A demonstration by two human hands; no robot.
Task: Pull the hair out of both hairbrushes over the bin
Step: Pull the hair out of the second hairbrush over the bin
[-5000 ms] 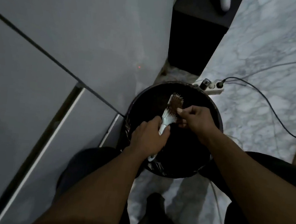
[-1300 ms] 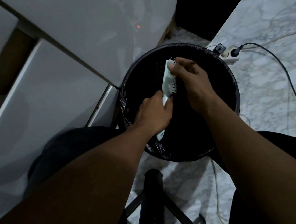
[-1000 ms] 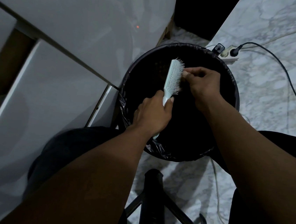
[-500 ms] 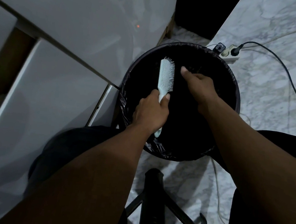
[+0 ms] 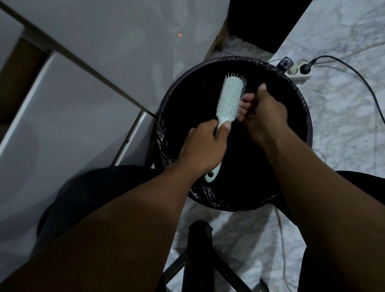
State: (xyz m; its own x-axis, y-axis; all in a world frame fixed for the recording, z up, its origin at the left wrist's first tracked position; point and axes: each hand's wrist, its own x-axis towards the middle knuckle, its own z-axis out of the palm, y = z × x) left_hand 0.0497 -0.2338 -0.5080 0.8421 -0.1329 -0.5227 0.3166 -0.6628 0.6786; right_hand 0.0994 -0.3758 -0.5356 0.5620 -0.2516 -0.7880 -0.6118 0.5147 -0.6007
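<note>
A pale mint hairbrush is held above the black, bag-lined bin, bristles facing up and to the right. My left hand grips its handle, thumb pressed at the neck. My right hand is at the brush's right edge, its curled fingertips touching the bristles and the thumb sticking up. In the dim light I cannot make out any hair between those fingers. No second hairbrush is in view, and the inside of the bin is too dark to see.
White cabinet panels stand close to the left of the bin. A power strip with a black cable lies on the marble floor behind the bin. A black stool frame stands between my knees.
The brush has turned so its bristle face points up at me. My right hand has come back from the bin's middle to the brush's right edge. Five seconds ago a brown brush was also there.
</note>
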